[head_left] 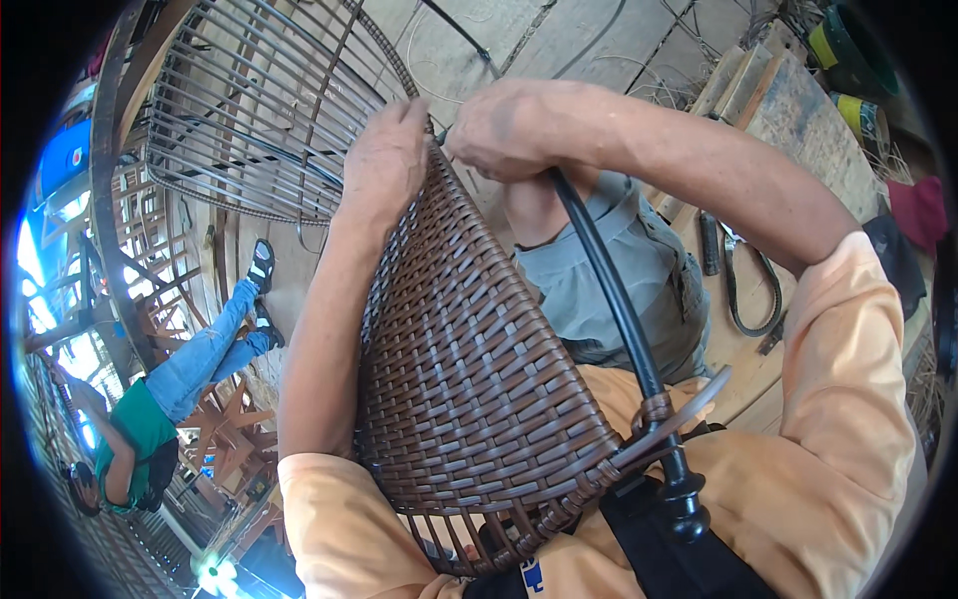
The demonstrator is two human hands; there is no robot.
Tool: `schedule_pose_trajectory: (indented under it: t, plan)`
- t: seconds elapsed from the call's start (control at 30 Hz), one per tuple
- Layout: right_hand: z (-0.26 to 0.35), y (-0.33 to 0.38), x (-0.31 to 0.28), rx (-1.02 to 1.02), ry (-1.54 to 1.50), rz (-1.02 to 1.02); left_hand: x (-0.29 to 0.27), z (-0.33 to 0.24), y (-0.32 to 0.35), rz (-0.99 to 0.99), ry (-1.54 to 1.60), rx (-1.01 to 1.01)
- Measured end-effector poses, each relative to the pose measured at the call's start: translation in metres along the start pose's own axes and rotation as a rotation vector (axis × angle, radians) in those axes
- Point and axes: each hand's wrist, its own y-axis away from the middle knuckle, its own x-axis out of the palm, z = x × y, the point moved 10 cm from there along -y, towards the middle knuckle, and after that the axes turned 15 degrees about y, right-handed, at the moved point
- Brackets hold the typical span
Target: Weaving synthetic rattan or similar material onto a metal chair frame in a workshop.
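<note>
A brown wicker chair (479, 359) rests against my body, its tight weave running from my lap up to both hands. Beyond it, unwoven brown strands (249, 130) spread in open rows at the upper left. My left hand (387, 155) curls over the far edge of the weave, fingers bent and pressed together there. My right hand (499, 130) is closed at the same edge, just right of the left one. What its fingers pinch is hidden behind the hand. A black metal frame leg (609, 270) slants from below my right wrist toward my chest.
A worn wooden bench (798, 130) stands at the upper right, near dark buckets (853, 55). A dark-handled tool (710, 245) and a looped strap (748, 299) lie right of my legs. At the left is another person (150, 419) in green and jeans, beside wooden frames (225, 429).
</note>
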Motion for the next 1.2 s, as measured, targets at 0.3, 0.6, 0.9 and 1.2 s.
schedule_pose_trajectory:
  t: [0.3,0.6,0.9,1.2]
  plan:
    - [-0.022,0.041,-0.146,0.114,0.113,-0.724,0.029,0.04,0.02,0.079,0.985,-0.489]
    - [-0.11,-0.022,0.039,0.256,-0.293,-0.355,0.046,0.099,0.034,-0.302,1.365,-0.689]
    - [-0.084,-0.076,0.098,0.339,-1.001,0.034,0.041,0.093,0.035,-0.245,1.261,-0.582]
    - [-0.091,-0.077,0.109,0.422,-0.92,0.087,0.027,0.058,0.035,-0.215,1.357,-0.591]
